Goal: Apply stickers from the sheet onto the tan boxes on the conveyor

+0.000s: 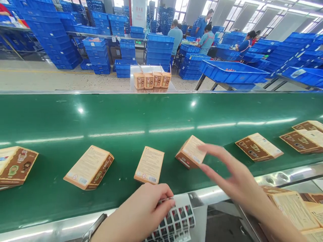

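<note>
My left hand (157,206) pinches a sheet of stickers (180,218) between thumb and fingers at the near edge of the belt. The sheet curls and carries rows of small dark, reddish labels. My right hand (227,171), slightly blurred, has thumb and forefinger spread at the right side of a small brown and cream carton (193,151). Its fingertips overlap the carton's edge; whether they press on it I cannot tell. To the left, another carton (150,164) lies printed side up, just beyond my left hand. A further carton (89,166) lies left of that.
A green conveyor belt (113,114) runs across, with more cartons at both ends. Several cartons (295,205) are piled at lower right. Across the belt, upright cartons (152,80) stand on a metal shelf. Blue crates (160,50) and co-workers fill the background.
</note>
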The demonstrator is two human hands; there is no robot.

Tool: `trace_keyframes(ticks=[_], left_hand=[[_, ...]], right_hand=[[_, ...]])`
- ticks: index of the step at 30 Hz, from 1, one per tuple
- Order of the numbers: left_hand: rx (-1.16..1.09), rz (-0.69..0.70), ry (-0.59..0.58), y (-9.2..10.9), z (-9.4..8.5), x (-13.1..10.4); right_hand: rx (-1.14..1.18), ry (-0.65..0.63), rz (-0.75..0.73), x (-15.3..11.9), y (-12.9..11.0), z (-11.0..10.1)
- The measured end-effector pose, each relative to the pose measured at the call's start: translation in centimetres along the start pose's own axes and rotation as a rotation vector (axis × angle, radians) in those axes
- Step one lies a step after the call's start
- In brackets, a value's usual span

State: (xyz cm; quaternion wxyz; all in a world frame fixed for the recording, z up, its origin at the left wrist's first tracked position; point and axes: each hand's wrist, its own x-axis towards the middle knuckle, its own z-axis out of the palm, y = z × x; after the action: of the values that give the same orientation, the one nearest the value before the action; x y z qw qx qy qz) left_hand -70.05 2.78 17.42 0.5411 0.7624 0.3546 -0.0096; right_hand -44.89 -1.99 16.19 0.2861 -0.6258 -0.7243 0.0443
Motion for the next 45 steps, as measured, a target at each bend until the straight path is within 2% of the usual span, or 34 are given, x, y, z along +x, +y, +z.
trace_keyframes(ticks=[1,2,3,5,8,10,11,13,15,17,20,22,25,31,36,39,45], left_hand=[[0.046,0.026,-0.028,-0.1,0.3,0.0],[0.100,0.072,-0.061,-0.3,0.6,0.2],[0.160,0.146,-0.093,-0.6,1.1,0.4],[0.295,0.349,-0.108,-1.3,2.2,1.0],[0.494,0.673,0.008,-2.3,4.0,2.2],[0.629,0.793,0.116,-2.5,5.0,3.0],[0.688,0.824,0.157,-2.5,5.4,3.3],[0.785,0.827,0.212,-2.2,6.0,3.9],[0.855,0.804,0.218,-1.8,6.4,4.3],[0.904,0.788,0.193,-1.3,6.5,4.6],[0.929,0.779,0.158,-0.7,6.6,5.0],[0.915,0.782,0.135,-0.4,6.6,5.4],[0.901,0.784,0.095,0.1,6.9,6.0],[0.960,0.770,0.035,1.9,6.8,6.7],[0.991,0.760,0.040,2.9,7.1,7.6],[1.005,0.752,0.034,3.2,7.6,8.3],[1.012,0.747,0.014,4.2,8.0,9.1]], right_hand=[[-0.079,0.012,0.093,0.6,1.8,0.3],[-0.123,-0.040,0.162,1.0,3.4,0.6],[-0.127,-0.128,0.221,1.4,4.8,0.9],[-0.057,-0.303,0.239,1.6,6.5,1.0],[0.100,-0.571,0.167,1.0,5.9,-0.1],[0.158,-0.720,0.179,0.3,4.6,-1.3],[0.183,-0.753,0.213,0.0,3.9,-1.9],[0.263,-0.669,0.319,-0.7,2.9,-2.8],[0.406,-0.438,0.455,-1.2,2.3,-2.9],[0.555,-0.204,0.613,-1.6,2.1,-2.2],[0.707,-0.042,0.831,-1.9,2.3,-0.6],[0.758,0.003,0.916,-2.0,2.5,0.3],[0.771,0.039,0.963,-1.8,3.0,0.6],[0.681,-0.009,0.997,-0.9,3.2,-0.4],[0.626,0.042,1.032,-0.8,3.4,-0.9],[0.570,0.038,1.012,-1.1,4.2,-1.1],[0.300,0.080,0.902,-2.1,5.4,-0.5]])
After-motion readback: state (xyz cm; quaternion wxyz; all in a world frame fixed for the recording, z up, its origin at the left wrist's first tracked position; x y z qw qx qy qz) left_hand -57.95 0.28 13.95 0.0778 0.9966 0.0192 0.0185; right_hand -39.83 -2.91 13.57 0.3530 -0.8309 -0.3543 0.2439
